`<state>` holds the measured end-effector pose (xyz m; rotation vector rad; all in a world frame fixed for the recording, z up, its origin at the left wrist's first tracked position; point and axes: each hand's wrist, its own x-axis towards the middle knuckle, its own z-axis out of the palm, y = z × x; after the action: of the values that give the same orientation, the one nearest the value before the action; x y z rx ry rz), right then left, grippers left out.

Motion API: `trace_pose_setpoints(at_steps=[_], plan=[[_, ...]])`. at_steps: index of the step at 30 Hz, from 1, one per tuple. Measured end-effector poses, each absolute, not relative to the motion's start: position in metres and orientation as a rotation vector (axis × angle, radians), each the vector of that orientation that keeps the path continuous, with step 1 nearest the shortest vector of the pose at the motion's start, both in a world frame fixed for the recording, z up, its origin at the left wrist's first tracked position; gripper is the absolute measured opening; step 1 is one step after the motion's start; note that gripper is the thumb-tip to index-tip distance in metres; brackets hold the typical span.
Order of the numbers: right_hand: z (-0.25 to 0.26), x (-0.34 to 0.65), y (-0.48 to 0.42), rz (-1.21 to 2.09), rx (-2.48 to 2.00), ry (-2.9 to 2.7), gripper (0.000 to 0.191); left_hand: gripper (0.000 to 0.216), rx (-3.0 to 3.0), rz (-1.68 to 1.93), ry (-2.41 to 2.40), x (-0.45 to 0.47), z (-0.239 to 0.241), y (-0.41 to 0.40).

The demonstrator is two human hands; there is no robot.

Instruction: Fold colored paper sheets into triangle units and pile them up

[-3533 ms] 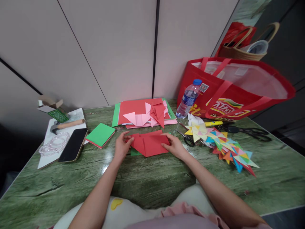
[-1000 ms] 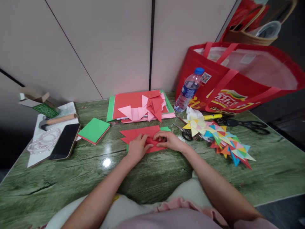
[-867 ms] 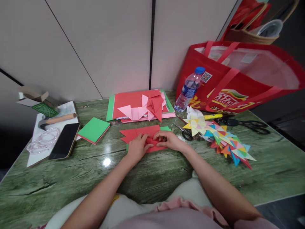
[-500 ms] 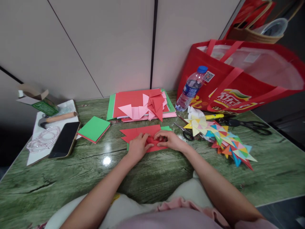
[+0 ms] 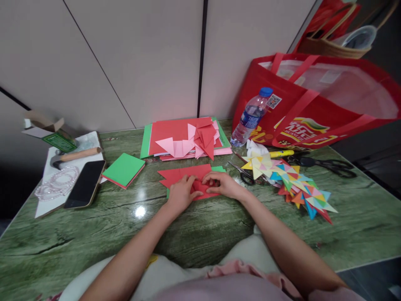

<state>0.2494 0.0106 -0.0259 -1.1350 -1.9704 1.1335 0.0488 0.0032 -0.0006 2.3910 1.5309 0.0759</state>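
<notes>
A folded red paper (image 5: 183,174) lies on the green table (image 5: 200,228) in front of me, with a green sheet peeking out beneath it. My left hand (image 5: 181,193) presses on the paper's near left part, fingers bent and pinching a fold. My right hand (image 5: 223,184) rests on its near right part, fingertips curled down onto the same fold, meeting the left hand's fingers. Behind them sits a stack of red, green and pink sheets (image 5: 175,134) topped with folded pink and red pieces (image 5: 200,142).
Small green pad (image 5: 123,169), phone (image 5: 85,184), bead bracelets (image 5: 53,184), hammer (image 5: 75,155) and an open carton (image 5: 48,131) at left. Right: water bottle (image 5: 250,117), red tote bag (image 5: 316,104), small scissors (image 5: 242,173), black scissors (image 5: 326,163), yellow marker (image 5: 280,153), multicoloured folded stars (image 5: 291,182).
Compared with 3.5 s ago, my hands have come together from the paper's outer edges to its near middle and the paper is folded smaller. Over the last second the hands barely move.
</notes>
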Motion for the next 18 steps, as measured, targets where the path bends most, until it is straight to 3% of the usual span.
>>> trace_pose_setpoints(at_steps=[18], plan=[[-0.0252,0.2485,0.0102,1.142,-1.128,-1.962,0.021,0.049,2.370,0.054,1.525,0.0474,-0.0016,0.0043]])
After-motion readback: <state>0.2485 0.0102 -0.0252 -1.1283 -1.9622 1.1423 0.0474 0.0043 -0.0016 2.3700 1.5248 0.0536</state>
